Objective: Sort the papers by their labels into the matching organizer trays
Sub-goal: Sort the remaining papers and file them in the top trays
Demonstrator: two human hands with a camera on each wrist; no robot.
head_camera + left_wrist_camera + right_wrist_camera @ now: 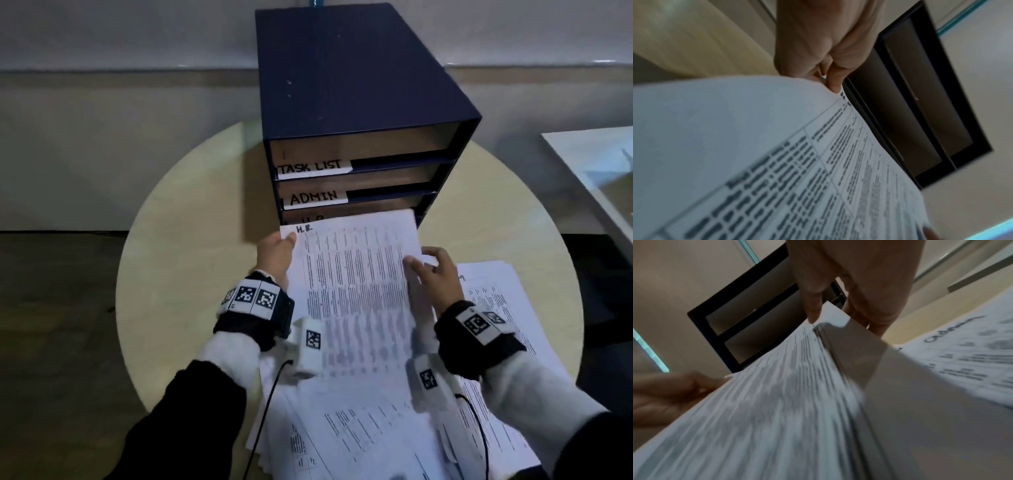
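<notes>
Three labelled slots face you in the organizer at twelve o'clock on the round table; aim low, under ADMIN. Your H.R. sheet is already nosing into the bottom tray. Keep it flat and square. Your left hand pinches its ten o'clock corner; your right hand grips the three o'clock edge.

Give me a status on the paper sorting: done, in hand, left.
Done: nothing confirmed; the TASK LIST tray and ADMIN tray look empty. In hand: left hand and right hand hold the H.R. sheet, its far edge at the organizer's bottom slot. Left: the loose papers on the table, one marked admin.
</notes>
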